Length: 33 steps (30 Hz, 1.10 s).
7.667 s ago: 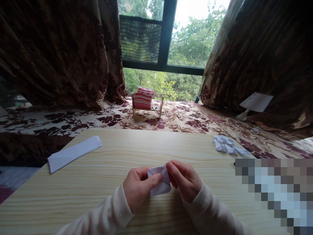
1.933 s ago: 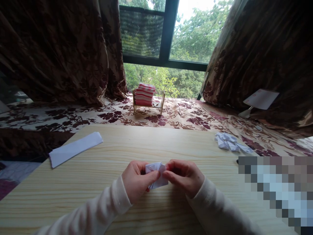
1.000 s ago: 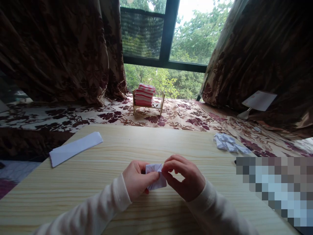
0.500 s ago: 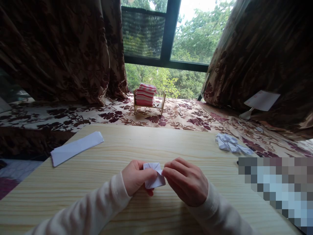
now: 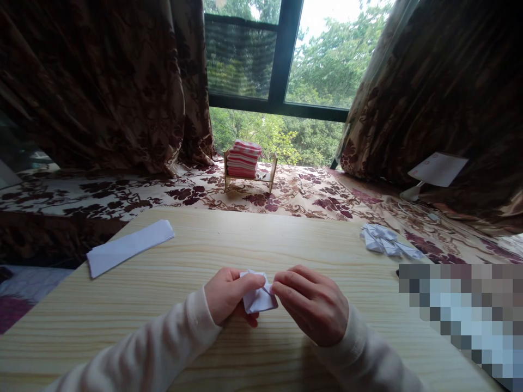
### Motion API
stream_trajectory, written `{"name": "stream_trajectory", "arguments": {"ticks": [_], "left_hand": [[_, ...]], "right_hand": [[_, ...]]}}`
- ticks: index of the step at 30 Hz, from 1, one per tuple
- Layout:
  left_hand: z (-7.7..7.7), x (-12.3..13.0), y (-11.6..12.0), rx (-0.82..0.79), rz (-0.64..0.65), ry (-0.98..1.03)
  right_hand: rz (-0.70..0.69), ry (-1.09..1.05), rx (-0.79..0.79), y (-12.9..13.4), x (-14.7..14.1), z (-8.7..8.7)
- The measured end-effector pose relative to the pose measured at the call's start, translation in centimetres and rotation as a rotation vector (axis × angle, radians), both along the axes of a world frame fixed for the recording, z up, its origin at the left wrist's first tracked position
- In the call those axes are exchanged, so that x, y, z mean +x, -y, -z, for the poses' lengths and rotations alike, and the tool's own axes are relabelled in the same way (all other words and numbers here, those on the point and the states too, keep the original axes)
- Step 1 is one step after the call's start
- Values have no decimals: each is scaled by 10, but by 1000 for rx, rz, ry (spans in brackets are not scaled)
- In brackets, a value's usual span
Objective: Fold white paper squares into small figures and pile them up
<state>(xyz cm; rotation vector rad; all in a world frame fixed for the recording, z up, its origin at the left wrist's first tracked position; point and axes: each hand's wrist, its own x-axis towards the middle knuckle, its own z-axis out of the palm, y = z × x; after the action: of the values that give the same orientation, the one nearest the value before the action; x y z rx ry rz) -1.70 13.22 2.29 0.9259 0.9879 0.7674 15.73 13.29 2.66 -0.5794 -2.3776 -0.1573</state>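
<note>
Pinching the paper (image 5: 261,302) just above the surface (image 5: 196,234) in the head view, the left hand (image 5: 226,295) sets thumb on top and fingers beneath, apparently to steady it; the right hand (image 5: 316,305) has its fingers drawn together on its right edge. Strips (image 5: 131,247) and folded pieces (image 5: 384,240) lie on opposite sides, perhaps for separation. 1 rack (image 5: 273,170) holds cloths (image 5: 244,159).

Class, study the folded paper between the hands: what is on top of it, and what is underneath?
The left hand has its thumb on top of the folded paper; fingertips show below the near edge. The underside and the patch under the thumb are covered.
</note>
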Motion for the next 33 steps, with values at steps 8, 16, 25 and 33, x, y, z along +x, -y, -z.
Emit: {"name": "stream_trajectory", "arguments": {"ticks": [8, 16, 25, 33], "left_hand": [[0, 2, 3, 60, -49, -103], [-5, 11, 17, 189, -133, -243], [-6, 13, 16, 223, -104, -297], [-2, 10, 17, 300, -21, -281]], "right_hand": [[-10, -57, -73, -1, -1, 0], [60, -344, -577, -1, -5, 7], [153, -292, -605, -1, -4, 17], [145, -329, -732, 4, -8, 13]]}}
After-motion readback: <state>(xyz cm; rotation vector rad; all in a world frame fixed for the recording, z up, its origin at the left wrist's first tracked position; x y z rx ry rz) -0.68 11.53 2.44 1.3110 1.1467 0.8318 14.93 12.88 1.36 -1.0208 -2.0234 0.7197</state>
